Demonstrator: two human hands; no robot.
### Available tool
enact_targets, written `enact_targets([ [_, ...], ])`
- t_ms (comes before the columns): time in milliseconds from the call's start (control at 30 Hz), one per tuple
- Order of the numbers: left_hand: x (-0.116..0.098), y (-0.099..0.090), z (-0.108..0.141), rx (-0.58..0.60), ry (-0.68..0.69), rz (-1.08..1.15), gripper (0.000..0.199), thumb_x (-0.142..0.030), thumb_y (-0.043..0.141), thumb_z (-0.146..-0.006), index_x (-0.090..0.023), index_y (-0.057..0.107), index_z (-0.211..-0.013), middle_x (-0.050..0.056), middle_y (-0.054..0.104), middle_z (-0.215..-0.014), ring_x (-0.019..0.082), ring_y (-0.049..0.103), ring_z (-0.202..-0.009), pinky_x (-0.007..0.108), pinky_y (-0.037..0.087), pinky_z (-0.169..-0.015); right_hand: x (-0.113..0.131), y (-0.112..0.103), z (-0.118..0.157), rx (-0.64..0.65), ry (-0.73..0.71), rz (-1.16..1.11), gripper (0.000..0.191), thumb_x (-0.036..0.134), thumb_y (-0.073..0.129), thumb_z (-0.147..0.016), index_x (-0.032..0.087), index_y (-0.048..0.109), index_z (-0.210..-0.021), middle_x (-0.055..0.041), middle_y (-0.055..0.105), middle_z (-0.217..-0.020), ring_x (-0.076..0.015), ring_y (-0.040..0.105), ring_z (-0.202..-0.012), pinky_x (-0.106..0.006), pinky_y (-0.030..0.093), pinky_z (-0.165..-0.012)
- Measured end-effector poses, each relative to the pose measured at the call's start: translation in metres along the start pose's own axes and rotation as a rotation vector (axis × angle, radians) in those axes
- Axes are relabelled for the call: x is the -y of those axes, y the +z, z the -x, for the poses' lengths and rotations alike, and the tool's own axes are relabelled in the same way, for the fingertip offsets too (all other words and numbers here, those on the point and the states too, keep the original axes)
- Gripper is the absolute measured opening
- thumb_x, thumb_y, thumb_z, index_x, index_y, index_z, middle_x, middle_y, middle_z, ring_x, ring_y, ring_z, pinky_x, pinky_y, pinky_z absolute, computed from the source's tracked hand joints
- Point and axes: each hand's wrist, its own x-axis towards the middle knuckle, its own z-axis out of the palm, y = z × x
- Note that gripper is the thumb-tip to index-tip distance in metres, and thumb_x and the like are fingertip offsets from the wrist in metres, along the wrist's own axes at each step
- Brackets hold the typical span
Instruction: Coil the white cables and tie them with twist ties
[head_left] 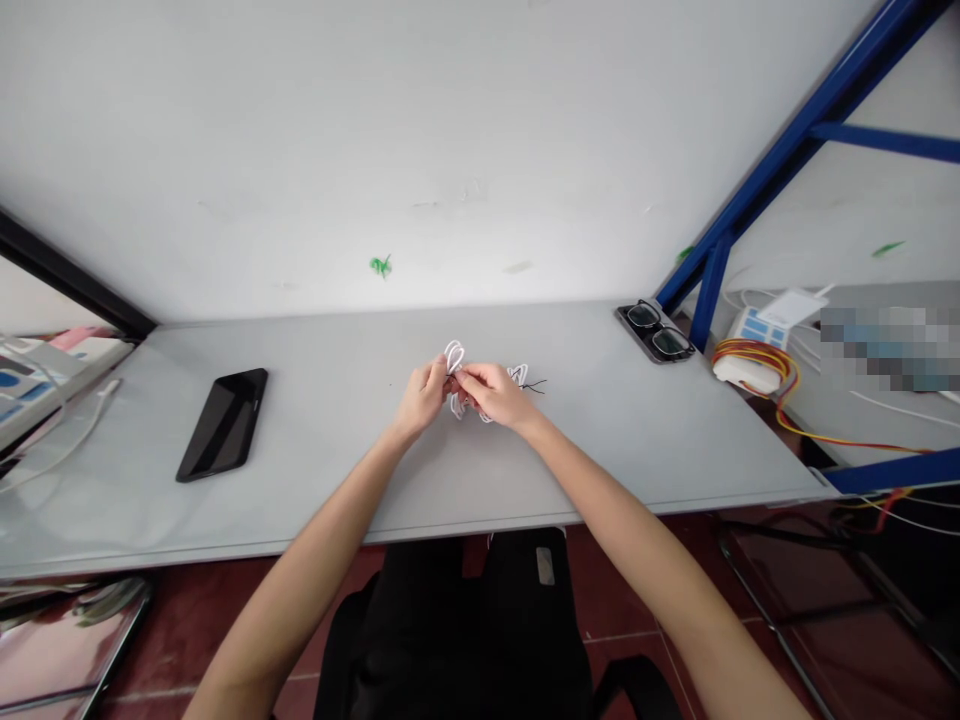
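Observation:
Both hands meet over the middle of the grey table (322, 430), with a bundled white cable (454, 352) between them. My left hand (424, 395) pinches the cable, and a loop of it sticks up above the fingertips. Right beside it, my right hand (493, 392) has its thumb and fingers closed on the same bundle. More white coils show below the fingers and behind the right hand. A thin black tie (534, 386) pokes out to the right of that hand. The fingertips partly hide the middle of the bundle.
A black smartphone (223, 424) lies at the left. Eyeglasses (660, 330) rest on a dark flat object at the back right. Beyond the blue metal frame (712, 290) are red and yellow wires (780, 385). A white cable (71, 440) crosses the far left.

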Motion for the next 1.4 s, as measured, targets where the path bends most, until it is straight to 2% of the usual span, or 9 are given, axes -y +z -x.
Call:
enact_targets([
  [100,0.0,-0.002,0.0,0.052,-0.033,0.036,0.05,-0.057,0.035,-0.095,-0.018,0.041,-0.063,-0.003,0.035,-0.053,0.008,0.028,-0.046,0.023,0.026,-0.046,0.002,-0.005,0.0,0.076,0.013,-0.031,0.035,0.036,0.04,-0.097,0.017,0.055,-0.071,-0.0004,0.059,-0.061,-0.0095,0.046,-0.049,-0.024,0.037,-0.052],
  [300,-0.004,-0.005,0.001,0.111,-0.014,0.026,0.049,-0.054,0.04,-0.095,-0.018,0.038,-0.062,-0.003,0.032,-0.053,0.007,0.027,-0.047,0.021,0.024,-0.044,0.005,-0.015,0.004,0.082,-0.103,0.221,0.032,0.026,0.043,-0.094,0.017,0.053,-0.065,-0.0009,0.062,-0.065,-0.0098,0.049,-0.055,-0.024,0.035,-0.057],
  [533,-0.004,-0.007,0.001,0.226,-0.253,0.36,0.043,-0.051,0.052,-0.09,-0.019,0.036,-0.067,-0.007,0.021,-0.057,0.005,0.016,-0.045,0.018,0.017,-0.042,-0.002,-0.014,0.003,0.027,-0.319,0.536,0.026,0.018,0.038,-0.096,0.019,0.049,-0.073,0.0001,0.054,-0.07,-0.0107,0.042,-0.06,-0.026,0.03,-0.058],
  [733,-0.01,-0.003,0.0,0.131,-0.374,0.455,0.04,-0.041,0.055,-0.089,-0.019,0.032,-0.065,-0.007,0.022,-0.055,0.003,0.015,-0.043,0.017,0.014,-0.04,-0.006,-0.007,-0.002,0.043,-0.331,1.036,0.023,0.005,0.034,-0.092,0.016,0.054,-0.088,-0.007,0.062,-0.086,-0.0157,0.051,-0.071,-0.029,0.027,-0.056],
  [933,-0.012,0.002,0.001,0.055,-0.359,0.399,0.038,-0.037,0.048,-0.093,-0.019,0.032,-0.063,-0.007,0.024,-0.052,0.004,0.018,-0.042,0.017,0.016,-0.04,-0.003,-0.006,-0.001,0.049,-0.362,1.038,0.018,0.017,0.038,-0.095,0.015,0.055,-0.088,-0.009,0.063,-0.088,-0.0166,0.052,-0.072,-0.03,0.029,-0.057],
  [1067,-0.006,0.001,0.001,0.073,-0.261,0.287,0.041,-0.044,0.045,-0.093,-0.019,0.033,-0.064,-0.006,0.025,-0.053,0.005,0.02,-0.043,0.019,0.018,-0.041,-0.002,-0.008,0.001,0.039,-0.327,0.817,0.022,0.014,0.037,-0.094,0.016,0.052,-0.078,-0.006,0.06,-0.079,-0.0135,0.046,-0.065,-0.029,0.028,-0.058],
  [1167,-0.004,0.002,0.003,0.072,-0.121,0.176,0.048,-0.055,0.042,-0.093,-0.019,0.033,-0.062,-0.004,0.028,-0.053,0.006,0.023,-0.045,0.021,0.021,-0.043,-0.001,-0.009,0.002,0.022,-0.215,0.394,0.027,0.019,0.039,-0.093,0.018,0.048,-0.068,-0.0006,0.053,-0.065,-0.0104,0.041,-0.057,-0.026,0.03,-0.057],
  [1300,-0.006,0.006,0.004,0.023,0.117,0.028,0.06,-0.068,0.037,-0.091,-0.019,0.037,-0.057,-0.002,0.033,-0.051,0.008,0.029,-0.047,0.024,0.023,-0.046,-0.002,-0.011,0.0,0.237,0.113,-0.336,0.033,0.028,0.04,-0.093,0.019,0.046,-0.061,0.0036,0.046,-0.05,-0.0072,0.033,-0.041,-0.023,0.027,-0.045],
  [1400,-0.007,0.007,0.005,0.019,0.162,-0.001,0.062,-0.07,0.035,-0.09,-0.018,0.038,-0.056,-0.002,0.035,-0.051,0.008,0.03,-0.048,0.024,0.024,-0.047,-0.005,-0.013,-0.003,0.373,0.282,-0.677,0.031,0.03,0.041,-0.091,0.018,0.048,-0.063,0.005,0.046,-0.046,-0.0047,0.023,-0.034,-0.021,0.021,-0.038],
])
